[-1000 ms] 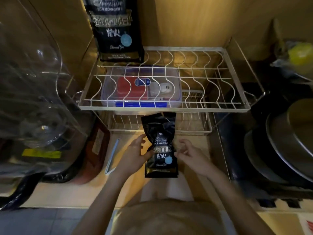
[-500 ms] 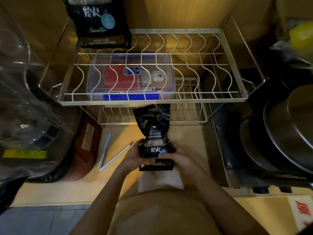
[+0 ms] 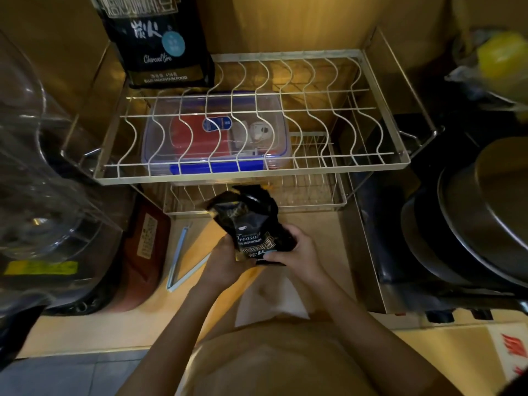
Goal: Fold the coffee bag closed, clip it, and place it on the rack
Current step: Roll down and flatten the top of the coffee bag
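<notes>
A small black coffee bag [image 3: 251, 221] is lifted off the counter and tilted to the left, its crumpled open top pointing at the rack's lower shelf. My left hand [image 3: 223, 258] grips its lower left side and my right hand [image 3: 297, 252] wraps its lower right side. A light blue clip [image 3: 180, 261] lies spread open in a V on the wooden counter, left of my hands. The white wire rack [image 3: 251, 178] stands just behind the bag.
A large black coffee bag [image 3: 160, 44] stands on the rack's back left corner. A clear box with a blue lid [image 3: 214, 138] sits under the top shelf. A glass jar [image 3: 37, 195] and brown pouch [image 3: 145, 250] are at left, dark pans [image 3: 471, 224] at right. White paper [image 3: 268, 298] lies near me.
Both hands closed around the bag's lower part and lifted it off the counter. The bag has tilted left, and the open clip came into full view.
</notes>
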Motion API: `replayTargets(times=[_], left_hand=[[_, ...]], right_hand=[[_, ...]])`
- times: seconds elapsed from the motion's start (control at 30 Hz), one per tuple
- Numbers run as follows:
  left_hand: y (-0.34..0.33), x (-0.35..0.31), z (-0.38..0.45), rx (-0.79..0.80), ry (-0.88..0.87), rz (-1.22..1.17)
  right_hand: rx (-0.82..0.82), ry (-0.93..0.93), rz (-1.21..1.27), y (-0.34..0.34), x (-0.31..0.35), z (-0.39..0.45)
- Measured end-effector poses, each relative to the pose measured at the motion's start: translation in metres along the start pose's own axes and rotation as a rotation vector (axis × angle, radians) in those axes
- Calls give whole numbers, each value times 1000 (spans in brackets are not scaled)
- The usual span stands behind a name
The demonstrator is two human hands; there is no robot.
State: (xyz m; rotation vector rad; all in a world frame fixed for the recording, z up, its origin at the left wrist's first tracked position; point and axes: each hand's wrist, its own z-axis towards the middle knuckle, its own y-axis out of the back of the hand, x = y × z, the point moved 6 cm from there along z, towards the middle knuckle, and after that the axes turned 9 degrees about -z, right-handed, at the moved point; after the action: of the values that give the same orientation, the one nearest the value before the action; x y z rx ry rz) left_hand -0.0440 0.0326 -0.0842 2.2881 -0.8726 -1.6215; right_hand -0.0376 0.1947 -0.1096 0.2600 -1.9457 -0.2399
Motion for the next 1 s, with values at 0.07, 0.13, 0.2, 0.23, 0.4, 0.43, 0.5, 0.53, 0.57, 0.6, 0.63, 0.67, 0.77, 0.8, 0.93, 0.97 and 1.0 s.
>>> replayTargets(times=[0.07,0.13,0.2,0.23,0.4,0.43,0.5,0.53,0.57,0.6,0.63,0.67,0.77,0.8,0.93,0.97,1.0], left_hand=[[6,-11,-7,113,170,259],[18,-36,-18,249,221,603],[24,-83,-25,269,-61,717],[23,-109,-31,258,-249,672],[10,-178,-33,-19,-876,855],[6,-176,-22,15,-782,990],[2,-161,-3,149,-495,1198],[4,-155,2,199,-375,1268],[7,-152,6,209,-322,1293],[10,-151,7,196,-311,1294],[13,-150,8,172,-323,1290],[17,-151,7,148,-336,1292],[26,-146,7,134,-333,1282],[29,-144,7,140,-323,1285],[32,-141,6,140,-348,1258],[32,-141,5,141,-361,1252],[30,-142,4,141,-376,1246]], right_hand=[[-13,27,-24,0,4,0],[-18,40,-54,-1,4,0],[-7,40,-94,-3,6,-3],[-15,48,-110,-4,6,-3],[-79,152,-271,-11,4,-2],[-64,154,-277,-12,4,-3],[-46,160,-309,-12,5,-5],[-47,171,-342,-12,7,-5],[-35,182,-376,-12,9,-7],[-7,199,-408,-13,11,-7],[22,212,-434,-13,15,-8],[58,207,-422,-13,15,-6],[101,74,-219,-4,12,-1],[70,38,-172,1,11,2],[-59,71,-387,12,6,10],[-69,74,-438,10,4,12],[-83,68,-473,8,1,13]])
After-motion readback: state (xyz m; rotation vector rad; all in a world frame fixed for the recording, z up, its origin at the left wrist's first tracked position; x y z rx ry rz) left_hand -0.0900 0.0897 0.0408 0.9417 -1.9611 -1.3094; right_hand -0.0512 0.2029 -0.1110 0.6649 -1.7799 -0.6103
